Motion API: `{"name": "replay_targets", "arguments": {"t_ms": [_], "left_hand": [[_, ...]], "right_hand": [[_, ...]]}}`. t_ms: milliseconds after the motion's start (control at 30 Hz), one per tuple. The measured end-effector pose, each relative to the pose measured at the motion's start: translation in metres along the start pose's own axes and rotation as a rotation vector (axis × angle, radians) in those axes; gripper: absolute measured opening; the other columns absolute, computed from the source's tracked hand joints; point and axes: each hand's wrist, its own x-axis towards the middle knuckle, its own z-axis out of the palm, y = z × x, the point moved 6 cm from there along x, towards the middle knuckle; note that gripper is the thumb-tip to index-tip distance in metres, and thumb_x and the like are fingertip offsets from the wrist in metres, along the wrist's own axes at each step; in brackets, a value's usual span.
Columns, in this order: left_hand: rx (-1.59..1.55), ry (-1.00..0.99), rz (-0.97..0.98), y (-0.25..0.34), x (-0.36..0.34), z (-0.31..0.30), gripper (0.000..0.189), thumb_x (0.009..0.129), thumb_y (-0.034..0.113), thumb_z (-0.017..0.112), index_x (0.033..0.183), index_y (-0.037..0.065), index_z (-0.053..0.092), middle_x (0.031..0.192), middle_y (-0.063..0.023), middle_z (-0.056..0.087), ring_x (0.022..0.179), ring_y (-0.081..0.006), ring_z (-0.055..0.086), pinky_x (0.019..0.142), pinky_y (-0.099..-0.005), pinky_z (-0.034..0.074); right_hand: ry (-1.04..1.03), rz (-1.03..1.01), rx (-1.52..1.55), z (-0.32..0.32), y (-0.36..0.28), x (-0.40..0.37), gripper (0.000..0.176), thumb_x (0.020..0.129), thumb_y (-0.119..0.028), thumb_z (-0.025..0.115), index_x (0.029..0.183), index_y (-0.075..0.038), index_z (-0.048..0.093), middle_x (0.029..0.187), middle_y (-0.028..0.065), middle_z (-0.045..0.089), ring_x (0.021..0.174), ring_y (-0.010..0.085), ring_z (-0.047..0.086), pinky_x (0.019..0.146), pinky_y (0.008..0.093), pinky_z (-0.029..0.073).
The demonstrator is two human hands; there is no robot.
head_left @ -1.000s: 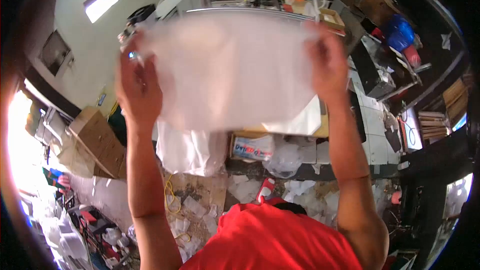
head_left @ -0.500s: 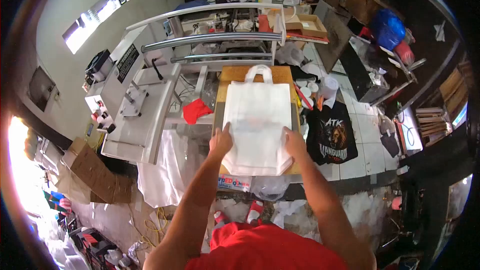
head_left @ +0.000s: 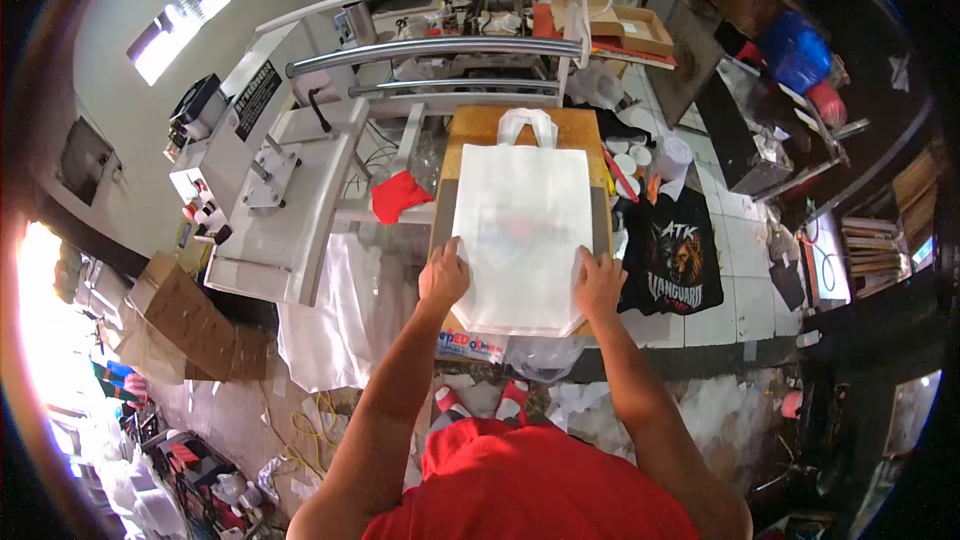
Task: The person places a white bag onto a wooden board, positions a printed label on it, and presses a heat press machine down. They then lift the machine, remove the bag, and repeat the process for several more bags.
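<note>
A white tote bag (head_left: 522, 230) lies flat on a wooden board (head_left: 570, 128) that has a dark grey pad. Its looped handles (head_left: 527, 124) point away from me, and a faint reddish-grey patch shows in its middle. My left hand (head_left: 443, 277) rests at the bag's lower left edge, thumb side against the fabric, fingers stretched forward. At the opposite edge, my right hand (head_left: 600, 286) touches the bag with its thumb side while its fingers are spread outward over the board's side. Neither hand is wrapped round the bag.
A heat press machine (head_left: 270, 175) with metal rails (head_left: 440, 47) stands on the left. Beside the board lie a red cloth (head_left: 398, 197) and a black printed shirt (head_left: 672, 252). Cardboard boxes (head_left: 185, 315) stand at lower left; yellow cord (head_left: 318, 430) lies on the floor.
The camera view has shifted slightly. The bag looks straighter and flatter, its handle leaning right. My right hand's fingers have spread outward; both hands remain at the bag's sides.
</note>
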Motion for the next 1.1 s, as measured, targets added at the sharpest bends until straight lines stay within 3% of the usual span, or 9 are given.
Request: {"name": "replay_targets", "arguments": {"t_ms": [267,400,467,600,767,800,900,1000,1100], "left_hand": [[-0.010,0.111,0.048,0.002,-0.016,-0.022,0.048,0.089,0.015,0.056,0.136,0.005,0.051,0.109,-0.0238,0.059,0.102,-0.0435,0.062,0.082,-0.0501,0.055],[-0.154,0.229,-0.032,-0.039,-0.073,-0.062,0.049,0.089,0.010,0.057,0.136,0.002,0.049,0.106,-0.0235,0.058,0.096,-0.0411,0.059,0.083,-0.0471,0.051],[-0.203,0.260,-0.056,-0.077,-0.114,-0.075,0.047,0.088,0.006,0.056,0.134,0.001,0.050,0.104,-0.0228,0.057,0.091,-0.0383,0.056,0.083,-0.0458,0.048],[-0.158,0.071,-0.264,-0.155,-0.243,-0.070,0.039,0.087,0.003,0.054,0.125,0.000,0.051,0.104,-0.0238,0.056,0.095,-0.0417,0.056,0.085,-0.0486,0.047],[0.053,-0.320,-0.266,-0.250,-0.431,-0.061,0.032,0.086,0.003,0.056,0.117,0.002,0.055,0.108,-0.0234,0.056,0.106,-0.0436,0.053,0.090,-0.0510,0.046],[-0.022,-0.313,-0.432,-0.264,-0.464,-0.073,0.030,0.085,0.004,0.057,0.115,0.003,0.057,0.106,-0.0223,0.056,0.104,-0.0425,0.054,0.089,-0.0501,0.046],[-0.035,-0.296,-0.837,-0.304,-0.547,-0.106,0.029,0.082,0.006,0.062,0.111,0.004,0.061,0.101,-0.0188,0.059,0.094,-0.0391,0.059,0.084,-0.0478,0.049],[0.047,-0.357,-0.826,-0.341,-0.621,-0.125,0.030,0.080,0.008,0.064,0.109,0.004,0.062,0.095,-0.0196,0.062,0.088,-0.0373,0.062,0.081,-0.0469,0.050],[-0.020,-0.403,-0.752,-0.387,-0.697,-0.126,0.029,0.079,0.011,0.066,0.107,0.005,0.064,0.093,-0.0195,0.065,0.089,-0.0382,0.062,0.081,-0.0470,0.051]], "right_hand": [[0.072,-0.015,0.004,-0.020,0.001,-0.018,0.032,0.091,-0.019,0.062,0.120,-0.005,0.063,0.108,0.0172,0.060,0.102,0.0381,0.055,0.087,0.0531,0.041],[0.366,0.539,0.311,-0.001,0.122,-0.096,0.032,0.093,-0.023,0.057,0.111,0.003,0.062,0.107,0.0231,0.063,0.103,0.0417,0.059,0.091,0.0506,0.046],[0.168,1.112,0.217,0.009,0.149,-0.167,0.031,0.095,-0.025,0.055,0.104,0.004,0.062,0.097,0.0220,0.065,0.096,0.0432,0.062,0.083,0.0503,0.049],[-0.292,0.473,0.154,0.121,0.064,-0.268,0.023,0.091,-0.026,0.065,0.095,-0.004,0.063,0.090,0.0187,0.067,0.086,0.0399,0.065,0.076,0.0494,0.050],[-0.492,0.023,0.236,0.230,-0.081,-0.257,0.020,0.084,-0.022,0.072,0.095,-0.006,0.065,0.095,0.0171,0.066,0.095,0.0388,0.062,0.084,0.0504,0.049],[-0.460,-0.099,0.227,0.241,-0.104,-0.246,0.022,0.082,-0.023,0.074,0.095,-0.006,0.067,0.093,0.0162,0.066,0.095,0.0384,0.061,0.085,0.0499,0.049],[-0.560,-0.078,0.117,0.302,-0.122,-0.235,0.030,0.083,-0.025,0.073,0.102,-0.004,0.067,0.108,0.0225,0.065,0.106,0.0419,0.059,0.094,0.0512,0.045],[-0.609,-0.122,-0.127,0.339,-0.106,-0.229,0.049,0.082,-0.038,0.069,0.117,-0.003,0.067,0.120,0.0188,0.066,0.117,0.0376,0.058,0.103,0.0523,0.039],[-0.363,-0.252,-0.273,0.356,-0.091,-0.231,0.031,0.082,-0.021,0.067,0.109,-0.005,0.069,0.112,0.0195,0.068,0.108,0.0376,0.063,0.094,0.0523,0.046]]}}
